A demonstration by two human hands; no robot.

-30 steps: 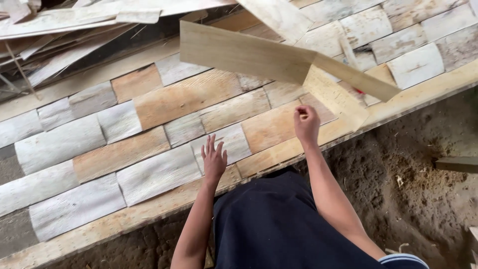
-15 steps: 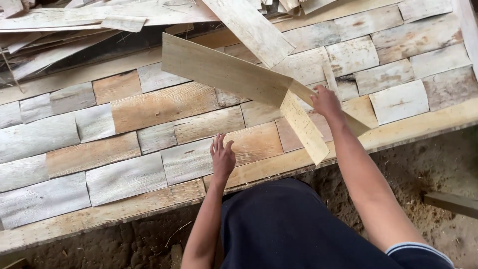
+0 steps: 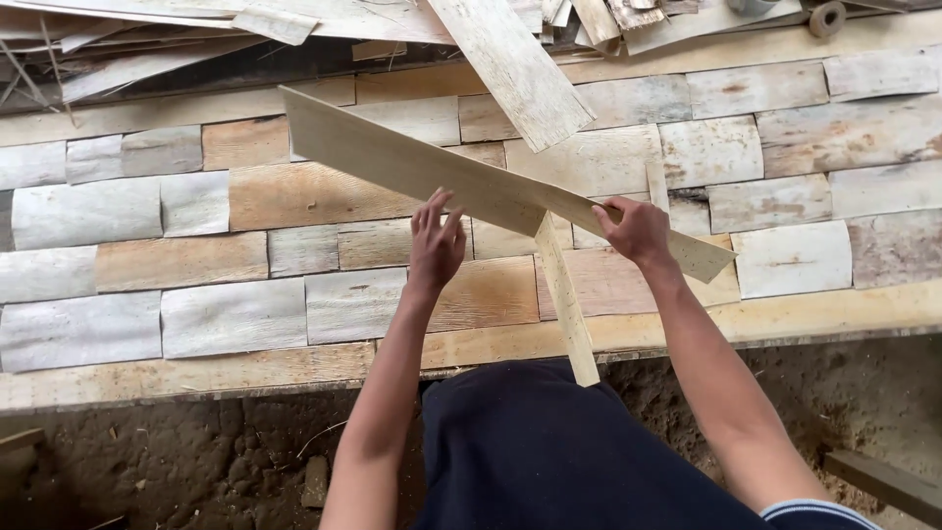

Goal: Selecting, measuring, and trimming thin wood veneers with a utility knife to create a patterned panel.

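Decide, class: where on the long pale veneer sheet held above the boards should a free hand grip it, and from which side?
Grip the long veneer sheet on its near long edge left of the fold, coming from the near side. The right hand holds only the right part, so the raised left span is unsupported; the left hand reaches there with fingers spread.

Two hands, one veneer sheet

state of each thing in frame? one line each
Long veneer strip: lifted off the bed, tilted, partly split with a flap hanging down.
Right hand: closed on the strip near its right end.
Left hand: fingers spread, touching the strip's lower edge.
Laid veneer sheets: flat, in rows, edge to edge.
Loose veneer pile: jumbled along the far side.
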